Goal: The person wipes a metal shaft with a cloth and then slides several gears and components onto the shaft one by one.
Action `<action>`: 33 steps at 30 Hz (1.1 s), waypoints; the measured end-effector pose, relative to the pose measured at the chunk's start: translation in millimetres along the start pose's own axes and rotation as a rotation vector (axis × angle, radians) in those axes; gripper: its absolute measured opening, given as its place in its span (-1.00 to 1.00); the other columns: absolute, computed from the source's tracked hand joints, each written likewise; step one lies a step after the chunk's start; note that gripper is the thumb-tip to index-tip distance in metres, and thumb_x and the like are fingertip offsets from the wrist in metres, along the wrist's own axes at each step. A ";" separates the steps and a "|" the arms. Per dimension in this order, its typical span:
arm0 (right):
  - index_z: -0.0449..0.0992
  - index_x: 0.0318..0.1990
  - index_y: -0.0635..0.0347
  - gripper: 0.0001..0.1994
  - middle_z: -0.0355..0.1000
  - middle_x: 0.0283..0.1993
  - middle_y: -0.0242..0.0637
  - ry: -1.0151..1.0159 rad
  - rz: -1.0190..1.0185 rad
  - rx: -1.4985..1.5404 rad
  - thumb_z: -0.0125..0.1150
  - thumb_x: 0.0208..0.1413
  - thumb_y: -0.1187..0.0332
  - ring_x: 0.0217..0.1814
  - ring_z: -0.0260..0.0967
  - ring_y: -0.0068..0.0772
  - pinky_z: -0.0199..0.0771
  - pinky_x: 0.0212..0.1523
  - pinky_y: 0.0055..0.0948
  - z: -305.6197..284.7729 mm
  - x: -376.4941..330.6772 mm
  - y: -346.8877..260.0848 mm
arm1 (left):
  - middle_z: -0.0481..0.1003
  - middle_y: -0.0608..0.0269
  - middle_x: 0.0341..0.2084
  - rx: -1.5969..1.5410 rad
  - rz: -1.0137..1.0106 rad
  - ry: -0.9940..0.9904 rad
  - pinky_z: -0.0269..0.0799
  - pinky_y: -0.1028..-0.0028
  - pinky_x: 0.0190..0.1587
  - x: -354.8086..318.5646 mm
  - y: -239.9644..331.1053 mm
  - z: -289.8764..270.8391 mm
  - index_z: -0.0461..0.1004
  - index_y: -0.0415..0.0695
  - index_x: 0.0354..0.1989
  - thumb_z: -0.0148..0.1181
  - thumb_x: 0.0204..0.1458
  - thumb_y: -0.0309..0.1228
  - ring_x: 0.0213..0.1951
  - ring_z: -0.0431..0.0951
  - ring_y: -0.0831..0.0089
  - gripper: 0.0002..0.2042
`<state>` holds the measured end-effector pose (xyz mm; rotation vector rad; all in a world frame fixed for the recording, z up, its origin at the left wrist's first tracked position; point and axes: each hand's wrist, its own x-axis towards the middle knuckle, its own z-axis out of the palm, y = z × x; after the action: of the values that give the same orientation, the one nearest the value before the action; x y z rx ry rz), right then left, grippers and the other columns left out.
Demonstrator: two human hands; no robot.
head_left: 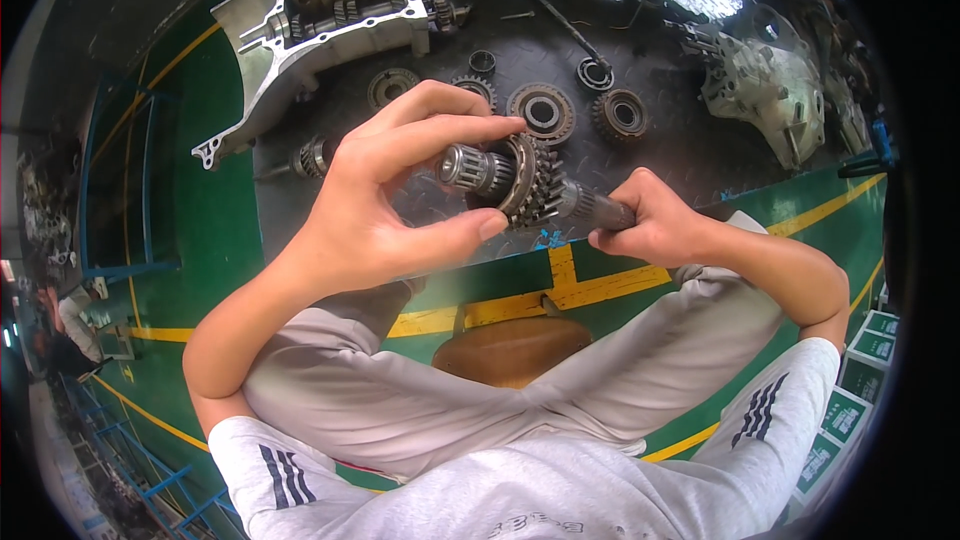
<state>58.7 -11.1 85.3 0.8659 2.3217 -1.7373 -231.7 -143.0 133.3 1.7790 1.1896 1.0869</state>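
Dull grey steel gear shaft (520,185), greasy-toothed; dark ribbed checker-plate worktop (660,140); matt cast-aluminium housing (320,30); glossy green floor (200,230).

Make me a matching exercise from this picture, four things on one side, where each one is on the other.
1. gear shaft
2. open gearbox housing
3. loose gear rings
4. wooden stool

A. on the dark plate mat, beyond the hands
B. upper left on the mat
C. between the person's knees
D. held by left hand and right hand

Pairs: 1-D, 2-B, 3-A, 4-C
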 end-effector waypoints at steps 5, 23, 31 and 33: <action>0.48 -0.53 0.41 -0.75 0.17 -0.65 -0.50 -0.009 0.026 0.104 0.36 0.05 0.40 -0.54 0.07 -0.69 0.12 -0.52 -0.44 4.1 -5.0 -2.3 | 0.37 0.04 0.13 -0.077 -0.043 0.115 0.33 0.40 0.24 -2.3 1.1 9.9 0.53 -0.37 0.19 0.49 -0.04 -0.32 0.16 0.44 0.32 -0.39; 0.43 -0.55 0.32 -0.76 0.18 -0.63 -0.53 -0.007 -0.033 0.015 0.31 0.08 0.43 -0.53 0.06 -0.70 0.10 -0.52 -0.48 8.7 -10.2 -37.4 | 0.50 0.05 0.17 -0.422 0.014 0.074 0.40 0.36 0.28 -4.2 12.7 4.2 0.40 -0.35 0.32 0.49 -0.27 -0.72 0.20 0.50 0.38 -0.20; 0.42 -0.57 0.31 -0.76 0.14 -0.69 -0.46 -0.001 -0.176 0.189 0.33 0.06 0.46 -0.58 0.03 -0.69 0.09 -0.56 -0.45 25.5 -17.0 0.1 | 0.47 0.10 0.16 -0.284 0.112 0.000 0.44 0.36 0.19 14.9 12.0 -3.4 0.36 -0.29 0.35 0.56 -0.10 -0.36 0.16 0.51 0.36 -0.21; 0.37 -0.59 0.28 -0.74 0.14 -0.69 -0.43 0.074 -0.264 0.200 0.33 0.05 0.49 -0.59 0.02 -0.66 0.08 -0.55 -0.44 30.2 -17.2 22.4 | 0.50 0.06 0.13 -0.226 0.091 0.208 0.42 0.39 0.14 19.2 5.6 -23.0 0.36 -0.37 0.32 0.40 0.11 0.00 0.11 0.53 0.37 -0.23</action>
<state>77.1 -40.9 63.4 0.6850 2.4348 -2.1071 -246.8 -124.1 151.8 1.5881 1.0652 1.4287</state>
